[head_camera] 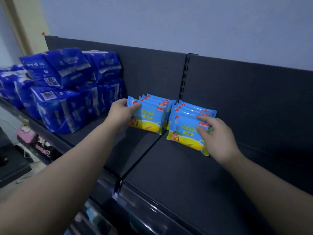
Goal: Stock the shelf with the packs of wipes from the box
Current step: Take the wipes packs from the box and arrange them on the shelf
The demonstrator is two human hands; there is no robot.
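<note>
Head view, looking down onto a dark shelf point(177, 168) with a dark back panel point(245, 85) and a pale wall point(169, 22) above. Two shelf boards meet at a seam point(143, 155) that runs from the front edge back toward a slotted upright point(185, 77).

Two rows of light-blue wipe packs stand near the back of the shelf. Each pack leans rearward on the one behind it.
- Left row of wipe packs point(152, 119): just left of the seam, several deep.
- Right row of wipe packs point(184, 131): just right of the seam, also several deep.
- The rows come very close at their inner corners. Cannot tell whether they actually touch.

Left hand point(121, 111): grips the left end of the front pack in the left row. The thumb lies across the printed face and the fingers curl round the edge behind.

Right hand point(217, 139): holds the right end of the front pack in the right row. The fingertips sit over the top edge, the thumb presses on the face, and the fingers are spread fairly wide.

Left of the wipes and apart from them, on the same shelf: dark blue bagged packs point(61, 92), piled two high.

Below the shelf at far left: a pink item point(27, 134), blurred. Goods on the lower shelf under the front edge are too blurred to tell
</note>
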